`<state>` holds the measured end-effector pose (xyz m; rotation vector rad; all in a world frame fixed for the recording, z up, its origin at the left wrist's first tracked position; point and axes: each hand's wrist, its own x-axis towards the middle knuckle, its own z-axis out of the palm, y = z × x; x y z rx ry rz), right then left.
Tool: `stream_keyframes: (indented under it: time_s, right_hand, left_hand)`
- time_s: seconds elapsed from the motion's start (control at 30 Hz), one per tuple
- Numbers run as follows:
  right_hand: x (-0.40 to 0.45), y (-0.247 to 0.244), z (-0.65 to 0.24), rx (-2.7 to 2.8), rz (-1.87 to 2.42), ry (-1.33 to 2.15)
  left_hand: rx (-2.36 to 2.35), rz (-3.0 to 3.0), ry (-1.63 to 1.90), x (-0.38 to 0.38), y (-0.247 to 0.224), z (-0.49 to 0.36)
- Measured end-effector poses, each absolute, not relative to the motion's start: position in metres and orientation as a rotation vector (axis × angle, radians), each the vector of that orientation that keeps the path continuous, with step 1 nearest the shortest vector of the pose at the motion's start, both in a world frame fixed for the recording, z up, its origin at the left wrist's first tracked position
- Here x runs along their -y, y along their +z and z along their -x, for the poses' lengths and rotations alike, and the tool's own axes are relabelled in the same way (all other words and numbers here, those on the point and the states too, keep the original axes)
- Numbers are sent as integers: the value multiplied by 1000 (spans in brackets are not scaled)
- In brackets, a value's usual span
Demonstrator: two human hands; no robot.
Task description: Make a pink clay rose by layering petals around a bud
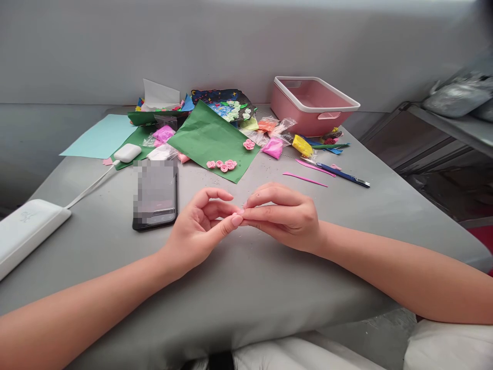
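My left hand (204,221) and my right hand (283,213) meet fingertip to fingertip above the grey table. Pinched between them is a small piece of pink clay (241,211), mostly hidden by the fingers. Beyond the hands lies a green sheet (210,136) bearing several pink clay roses (224,165). Another pink clay rose (248,144) sits by its right edge. To the right of the sheet are two thin pink modelling tools (305,179) and a dark blue craft knife (342,173).
A phone (156,198) lies left of my left hand. A white power bank (31,228) is cabled to a white earbud case (128,152). At the back stand a pink basket (300,110), a dark decorated tray (208,96) and bagged clay, including a yellow packet (302,146).
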<state>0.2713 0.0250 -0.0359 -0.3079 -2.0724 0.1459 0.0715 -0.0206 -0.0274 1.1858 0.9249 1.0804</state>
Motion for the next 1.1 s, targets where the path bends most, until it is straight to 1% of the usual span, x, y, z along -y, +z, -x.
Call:
stream_keyframes:
  time_s: [0.27, 0.57, 0.93, 1.1]
  right_hand:
    - [-26, -36, -272, 2024, 390, 244]
    - [-29, -42, -272, 2054, 379, 244]
    - [-28, -41, -273, 2125, 299, 129]
    - [-27, -38, -272, 2049, 374, 227]
  left_hand:
    - [-991, -1189, 1126, 20, -23, -74]
    - [-973, -1068, 1130, 17, -24, -74]
    - [-968, -1070, 1073, 17, -24, -72]
    - [-981, -1126, 1112, 18, -24, -74]
